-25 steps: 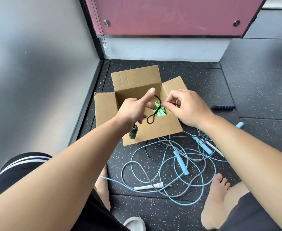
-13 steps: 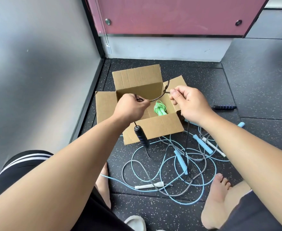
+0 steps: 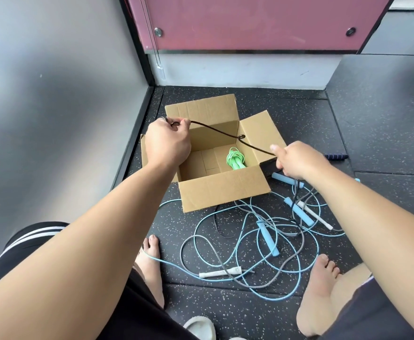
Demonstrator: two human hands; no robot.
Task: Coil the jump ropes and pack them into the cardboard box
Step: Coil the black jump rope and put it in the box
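An open cardboard box (image 3: 223,192) sits on the dark floor with a coiled green jump rope (image 3: 236,159) inside. My left hand (image 3: 166,142) grips small coils of a black jump rope (image 3: 215,130) above the box's left side. My right hand (image 3: 296,159) pinches the same black rope over the box's right flap, so the rope runs stretched between both hands. Its other black handle (image 3: 335,157) lies on the floor behind my right hand. Tangled light blue ropes (image 3: 266,238) and a grey rope with white handles (image 3: 219,273) lie in front of the box.
A grey wall runs along the left, a pink panel above a white base (image 3: 237,69) stands behind the box. My bare feet (image 3: 321,290) rest beside the rope tangle, and a white slipper (image 3: 201,327) shows at the bottom edge.
My hands have pulled apart, left hand up and left, right hand to the right, stretching the black rope over the box. The black handle hanging under my left hand is no longer visible.
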